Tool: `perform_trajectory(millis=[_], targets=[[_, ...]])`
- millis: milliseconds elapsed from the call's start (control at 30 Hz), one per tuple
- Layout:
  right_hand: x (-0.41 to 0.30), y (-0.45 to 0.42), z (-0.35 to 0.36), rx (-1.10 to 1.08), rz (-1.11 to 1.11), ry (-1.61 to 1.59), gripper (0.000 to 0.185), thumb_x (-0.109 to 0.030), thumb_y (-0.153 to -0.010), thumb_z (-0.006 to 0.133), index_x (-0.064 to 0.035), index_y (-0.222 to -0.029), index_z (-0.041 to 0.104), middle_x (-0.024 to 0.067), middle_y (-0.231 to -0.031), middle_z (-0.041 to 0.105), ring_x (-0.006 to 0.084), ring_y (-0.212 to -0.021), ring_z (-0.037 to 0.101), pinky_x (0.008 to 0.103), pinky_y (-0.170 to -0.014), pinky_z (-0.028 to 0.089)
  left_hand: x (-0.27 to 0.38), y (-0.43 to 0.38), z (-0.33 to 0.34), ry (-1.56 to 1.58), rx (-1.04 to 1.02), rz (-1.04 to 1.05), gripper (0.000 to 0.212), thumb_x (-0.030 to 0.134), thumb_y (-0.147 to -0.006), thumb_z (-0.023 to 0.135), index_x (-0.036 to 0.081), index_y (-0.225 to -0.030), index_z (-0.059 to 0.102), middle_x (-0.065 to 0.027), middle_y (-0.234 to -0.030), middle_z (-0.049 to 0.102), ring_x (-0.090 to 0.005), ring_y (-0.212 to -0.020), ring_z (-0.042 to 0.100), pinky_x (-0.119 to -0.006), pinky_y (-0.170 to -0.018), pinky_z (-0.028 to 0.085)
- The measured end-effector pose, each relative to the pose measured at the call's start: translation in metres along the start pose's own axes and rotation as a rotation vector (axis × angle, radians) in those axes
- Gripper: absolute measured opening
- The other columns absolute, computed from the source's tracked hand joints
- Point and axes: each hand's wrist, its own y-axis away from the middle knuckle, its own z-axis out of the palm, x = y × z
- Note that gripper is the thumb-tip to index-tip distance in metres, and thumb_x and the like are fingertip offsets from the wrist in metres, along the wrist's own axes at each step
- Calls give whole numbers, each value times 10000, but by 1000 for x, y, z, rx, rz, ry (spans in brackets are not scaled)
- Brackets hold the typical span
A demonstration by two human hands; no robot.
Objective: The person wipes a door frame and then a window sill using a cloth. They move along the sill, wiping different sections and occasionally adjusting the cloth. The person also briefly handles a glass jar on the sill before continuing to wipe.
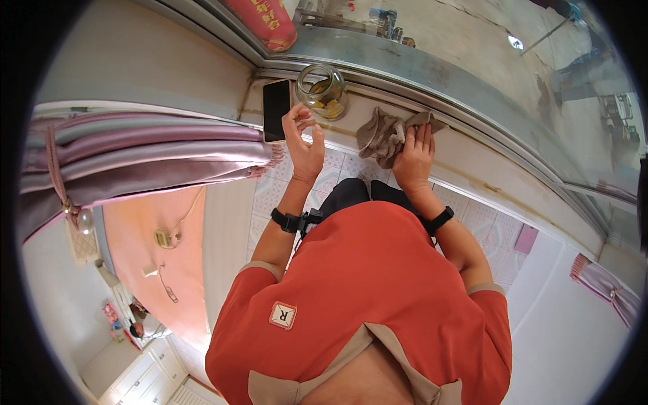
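Observation:
A crumpled grey-brown cloth point(383, 134) lies on the windowsill point(471, 179). My right hand point(416, 158) rests on its right part, fingers stretched flat over the fabric against the sill. My left hand point(305, 147) is raised with fingers bent and apart, holding nothing, near the lower right edge of a smartphone point(276, 111) with a dark screen. Just beyond that hand stands a round glass jar point(322, 93) with no lid in view and yellowish pieces inside.
The sliding window's metal track point(455, 121) runs behind the sill, with glass beyond. Pink-mauve curtains point(152, 147) are gathered at the left. Below the sill is a patterned tile floor point(268, 197). A red printed object point(273, 25) stands behind the glass.

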Motion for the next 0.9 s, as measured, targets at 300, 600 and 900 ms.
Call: perform_trajectory(millis=[300,600,900], targets=[[8,0,-5,-77,-57,-5,713,-151,-759,664,50,-1415,468,358,-1469,432,508,-1421,357,570,-1186,267,9,33,13,-135,41,-60,259,-22,-907,555,17,-1156,615,-87,-1037,632,-186,-972,641,-307,-862,521],[42,1,-38,-163,-224,-141,674,-201,-878,656,11,-1478,434,281,-1473,475,436,-1400,420,529,-1144,333,21,90,111,-660,-220,136,565,233,-936,637,-69,-1389,485,-258,-1412,500,-427,-1323,459,-495,-1139,364],[65,23,-59,-254,-418,-142,634,-204,-845,686,-89,-1444,513,295,-1497,437,440,-1409,401,596,-1134,316,1,87,173,-930,39,-68,800,386,-954,606,-139,-1491,332,-350,-1550,322,-484,-1462,268,-567,-1227,174]])
